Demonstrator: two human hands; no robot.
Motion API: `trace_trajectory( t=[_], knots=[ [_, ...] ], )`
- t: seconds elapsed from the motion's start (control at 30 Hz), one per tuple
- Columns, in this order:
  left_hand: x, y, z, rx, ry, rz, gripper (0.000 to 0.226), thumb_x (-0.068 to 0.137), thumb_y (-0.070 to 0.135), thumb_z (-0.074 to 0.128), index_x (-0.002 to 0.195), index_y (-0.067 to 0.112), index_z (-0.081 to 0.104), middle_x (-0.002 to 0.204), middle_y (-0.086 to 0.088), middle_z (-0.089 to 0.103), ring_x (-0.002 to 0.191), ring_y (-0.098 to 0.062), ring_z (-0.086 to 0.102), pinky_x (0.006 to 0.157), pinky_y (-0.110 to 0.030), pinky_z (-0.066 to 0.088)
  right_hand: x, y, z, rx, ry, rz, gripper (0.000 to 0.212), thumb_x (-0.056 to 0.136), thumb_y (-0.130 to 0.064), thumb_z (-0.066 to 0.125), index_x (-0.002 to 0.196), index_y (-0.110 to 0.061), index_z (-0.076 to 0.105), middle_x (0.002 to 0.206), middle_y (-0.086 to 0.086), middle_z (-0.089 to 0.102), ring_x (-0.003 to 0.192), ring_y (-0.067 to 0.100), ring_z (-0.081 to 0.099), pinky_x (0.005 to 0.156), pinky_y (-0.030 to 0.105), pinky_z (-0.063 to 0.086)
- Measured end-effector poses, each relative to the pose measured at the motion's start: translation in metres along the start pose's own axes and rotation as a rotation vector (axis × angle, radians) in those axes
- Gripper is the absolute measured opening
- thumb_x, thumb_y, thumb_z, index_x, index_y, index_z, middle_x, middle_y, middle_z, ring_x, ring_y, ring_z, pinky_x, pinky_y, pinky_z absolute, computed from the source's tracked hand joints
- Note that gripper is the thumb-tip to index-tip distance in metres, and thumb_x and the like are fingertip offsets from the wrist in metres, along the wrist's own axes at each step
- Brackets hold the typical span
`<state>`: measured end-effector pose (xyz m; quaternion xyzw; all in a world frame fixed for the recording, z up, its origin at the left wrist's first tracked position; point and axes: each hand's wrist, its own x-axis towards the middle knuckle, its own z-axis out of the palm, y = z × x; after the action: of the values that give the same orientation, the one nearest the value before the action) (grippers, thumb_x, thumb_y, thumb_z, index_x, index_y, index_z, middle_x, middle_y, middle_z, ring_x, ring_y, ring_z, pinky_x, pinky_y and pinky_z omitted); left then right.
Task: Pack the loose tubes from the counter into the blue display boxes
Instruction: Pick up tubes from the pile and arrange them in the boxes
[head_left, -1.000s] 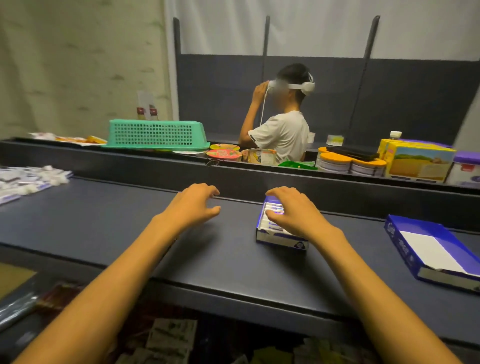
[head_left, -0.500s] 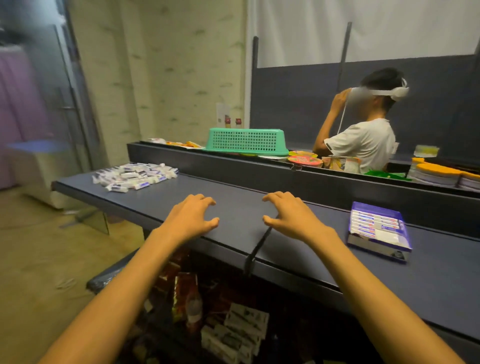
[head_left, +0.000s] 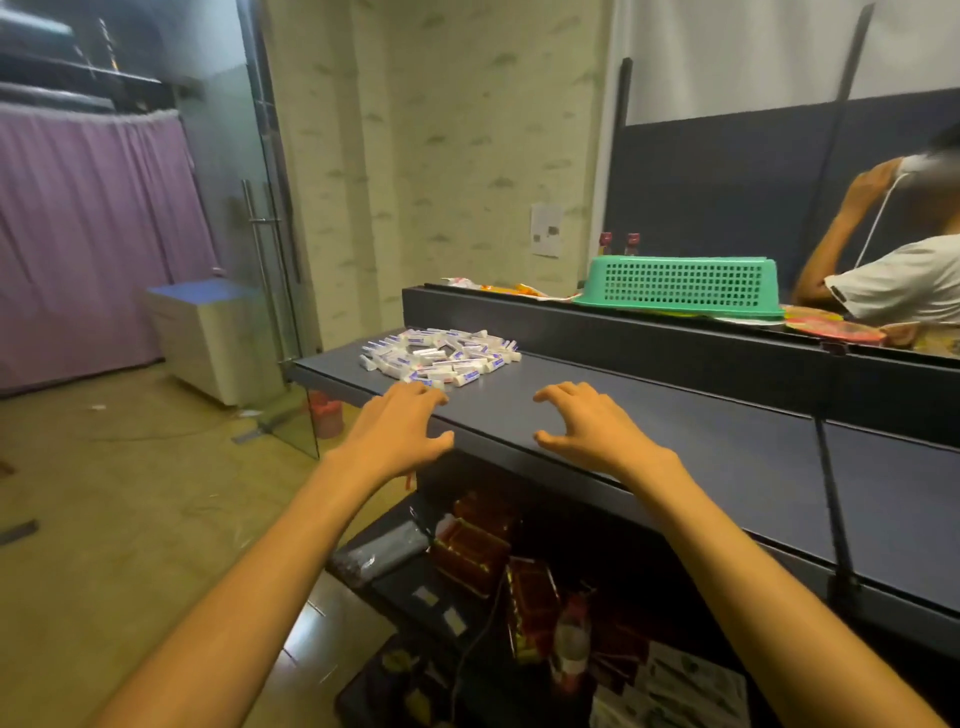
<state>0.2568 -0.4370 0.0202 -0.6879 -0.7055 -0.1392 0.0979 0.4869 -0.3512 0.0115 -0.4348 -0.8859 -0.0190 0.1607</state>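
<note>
Head view: both hands reach forward over the near edge of the dark table (head_left: 675, 415), toward the heap of loose tubes (head_left: 441, 356). Step in hand, as judged: the reach for the next batch of tubes. No blue display box shows in this view (presumably off to the right, out of frame).

Left hand (head_left: 400, 434): fingers (head_left: 426, 397) spread and loosely bent, palm down, holding nothing. Fingertips sit just short of the nearest tubes; whether they touch the table surface cannot be told.

Right hand (head_left: 592, 428): fingers (head_left: 558, 395) likewise spread and slightly clawed, empty, thumb out to the side. The heap lies ahead and to the left of these fingertips, farther off than from the left hand.

Tubes: small white pieces with blue print, piled loosely at the far left end of the table, just beyond the left fingertips.

Next move calls for: carry both hands further onto the heap, close the fingers around a small bunch, then bring it back rightward to a box. Tubes look light and slippery, so expect some to roll off.

Beyond the hands: green basket (head_left: 685, 286) upturned on the raised ledge; another person (head_left: 893, 270) behind it.
</note>
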Motion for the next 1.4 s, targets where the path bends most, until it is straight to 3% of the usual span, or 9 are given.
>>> trace_trajectory(
  t=[0.53, 1.17, 1.4],
  knots=[
    [0.112, -0.168, 0.038, -0.019, -0.009, 0.007, 0.050, 0.090, 0.047, 0.055, 0.136, 0.029, 0.046, 0.138, 0.002, 0.049, 0.126, -0.018, 0.043, 0.096, -0.037, 0.042, 0.184, -0.034, 0.065, 0.002, 0.013, 0.060, 0.054, 0.089, -0.043, 0.061, 0.137, -0.026, 0.046, 0.144, 0.001, 0.048, 0.128, 0.021, 0.045, 0.101, 0.038, 0.042],
    [0.333, -0.248, 0.115, -0.139, -0.070, 0.194, 0.055, 0.087, 0.040, 0.060, 0.138, 0.023, 0.047, 0.138, 0.000, 0.050, 0.126, -0.021, 0.047, 0.099, -0.036, 0.042, 0.340, -0.010, 0.110, -0.053, 0.023, 0.243, 0.052, 0.090, -0.040, 0.061, 0.138, -0.026, 0.044, 0.143, 0.000, 0.048, 0.129, 0.022, 0.043, 0.103, 0.038, 0.038],
    [0.403, -0.271, 0.138, -0.177, -0.146, 0.331, 0.044, 0.084, 0.033, 0.068, 0.126, 0.026, 0.056, 0.123, 0.003, 0.060, 0.108, -0.019, 0.058, 0.089, -0.036, 0.050, 0.374, -0.008, 0.119, -0.071, 0.057, 0.370, 0.050, 0.090, -0.040, 0.061, 0.136, -0.025, 0.046, 0.139, 0.000, 0.051, 0.125, 0.022, 0.046, 0.100, 0.039, 0.041]
  ],
)
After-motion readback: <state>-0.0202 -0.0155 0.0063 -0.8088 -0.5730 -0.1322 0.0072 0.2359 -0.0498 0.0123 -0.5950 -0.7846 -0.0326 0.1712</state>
